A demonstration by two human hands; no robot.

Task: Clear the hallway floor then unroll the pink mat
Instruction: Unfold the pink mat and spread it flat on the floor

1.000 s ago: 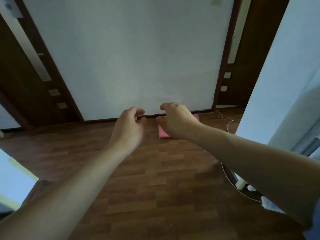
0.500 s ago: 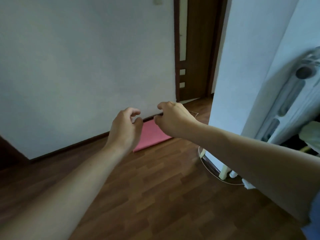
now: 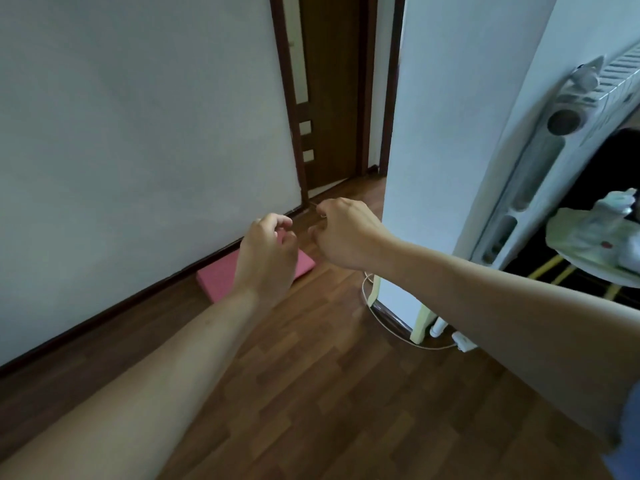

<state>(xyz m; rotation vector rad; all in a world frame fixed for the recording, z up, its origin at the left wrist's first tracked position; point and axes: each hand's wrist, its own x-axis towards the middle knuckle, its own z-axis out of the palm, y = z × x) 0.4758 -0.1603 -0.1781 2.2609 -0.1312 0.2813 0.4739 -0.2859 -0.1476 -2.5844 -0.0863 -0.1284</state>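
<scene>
The flat pink foam mat (image 3: 221,277) lay against the white wall's skirting, centre of frame, partly behind the left hand (image 3: 266,258). Both hands' grips were loosely curled and empty, right hand (image 3: 346,233) alongside. Judged step: reaching; next, stooping to grasp the mat's edge.

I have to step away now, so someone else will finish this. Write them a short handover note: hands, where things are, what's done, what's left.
Left hand: raised in front, fingers loosely curled, holding nothing.
Right hand: raised beside it, curled, apparently empty.
Pink mat: on the floor against the wall's baseboard, not spread out, partly hidden by the left hand.
White cable: loops on the floor around the wall corner on the right.
Done: floor in view is mostly bare.
Left: move the cable if it's in the way, then unroll the mat.
</scene>
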